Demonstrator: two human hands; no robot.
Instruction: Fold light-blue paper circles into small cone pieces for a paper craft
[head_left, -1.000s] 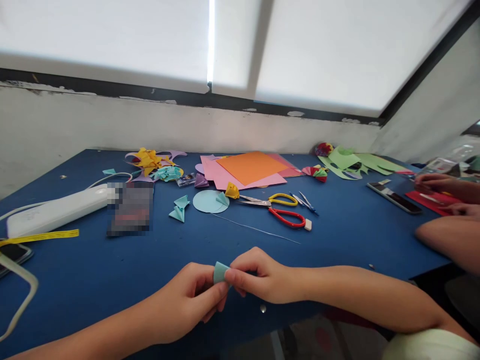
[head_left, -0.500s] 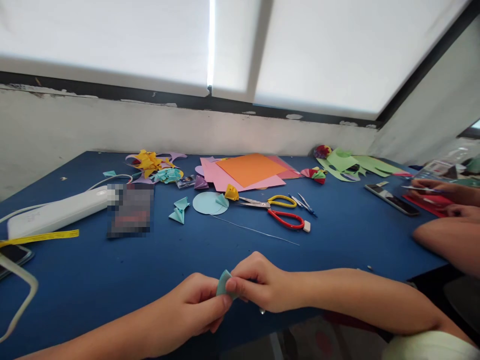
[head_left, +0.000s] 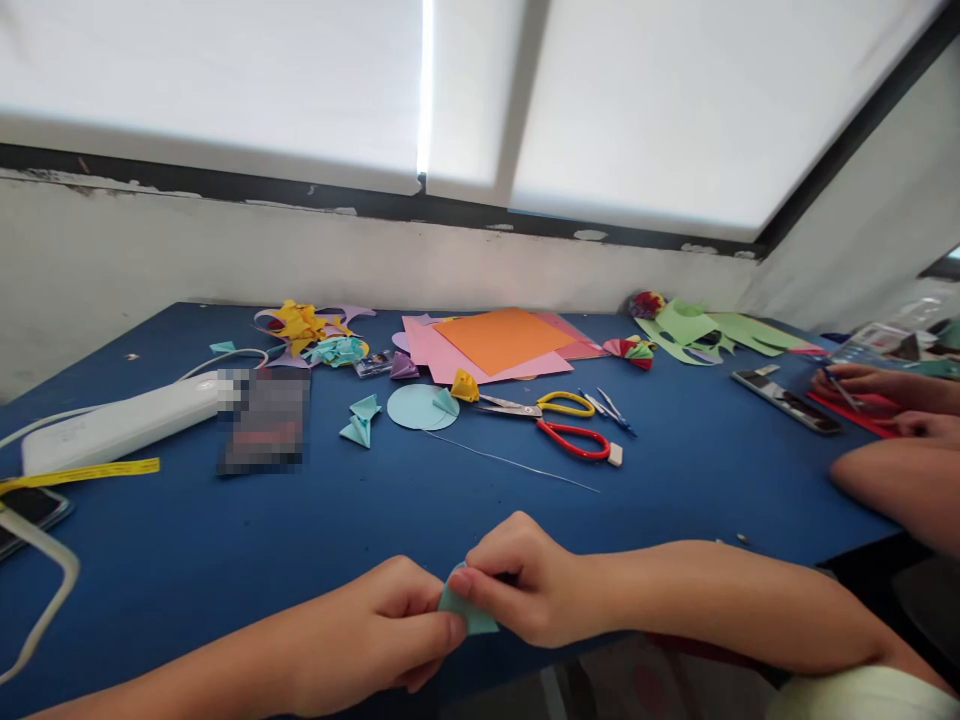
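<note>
Near the table's front edge, a small folded piece of light blue paper [head_left: 474, 618] is pinched between both hands. My left hand [head_left: 397, 620] grips its left side between thumb and fingers. From the right, my right hand [head_left: 525, 580] presses the top with its thumb and curled fingers. Parts of the paper are hidden by the fingers. Beyond the hands lie light blue paper circles [head_left: 411, 407] and folded light blue pieces [head_left: 361, 420]. Scissors [head_left: 574, 438] with one red and one yellow handle rest open to the right of these, beside a folded yellow piece [head_left: 465, 385].
Pink and orange sheets [head_left: 502, 340] are stacked at the back, with green paper scraps [head_left: 682, 325] farther right. A white power strip [head_left: 131, 415] stands at left. A thin wire [head_left: 517, 463] lies mid-table. At right, another person's hands [head_left: 870, 385] hold a pen over red paper.
Both hands have dropped slightly, and the light blue paper has turned so more of its flat lower part shows. The other person's pen has tilted to point downward.
</note>
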